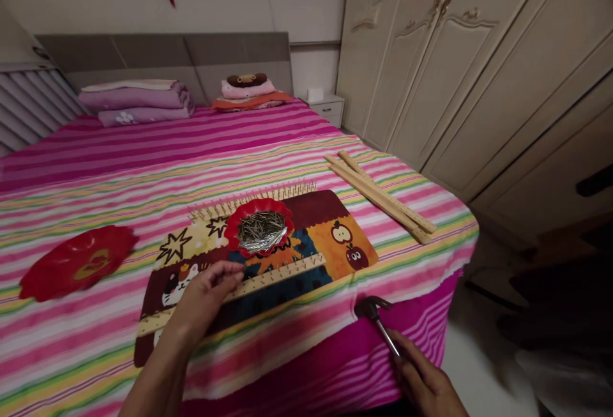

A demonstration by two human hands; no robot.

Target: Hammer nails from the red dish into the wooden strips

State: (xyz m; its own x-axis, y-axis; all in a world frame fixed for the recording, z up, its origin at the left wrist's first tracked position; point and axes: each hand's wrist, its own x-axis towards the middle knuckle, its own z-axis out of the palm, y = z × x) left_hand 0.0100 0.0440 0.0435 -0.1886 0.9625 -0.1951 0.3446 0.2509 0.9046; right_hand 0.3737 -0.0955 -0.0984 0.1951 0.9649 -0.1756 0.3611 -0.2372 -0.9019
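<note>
My right hand [421, 372] grips a claw hammer [383, 327] by its handle, the head over the bed's near edge. My left hand [213, 292] is closed in a pinch at a long wooden strip [282, 272]; what its fingertips hold, if anything, is too small to make out. Nails stand in a row along the strip's right part, and the hand and forearm hide its middle. Beneath lies a patterned mat [330, 212]. A red scalloped bowl [231, 228] full of loose nails [262, 230] sits on the mat, just beyond the strip.
Behind the bowl lies another wooden strip [205, 212] bristling with nails. Several bare-looking wooden strips [378, 193] lie at the right. A red plate [62, 270] rests at the left on the striped sheet [96, 334]. Wardrobe doors [460, 72] stand along the right.
</note>
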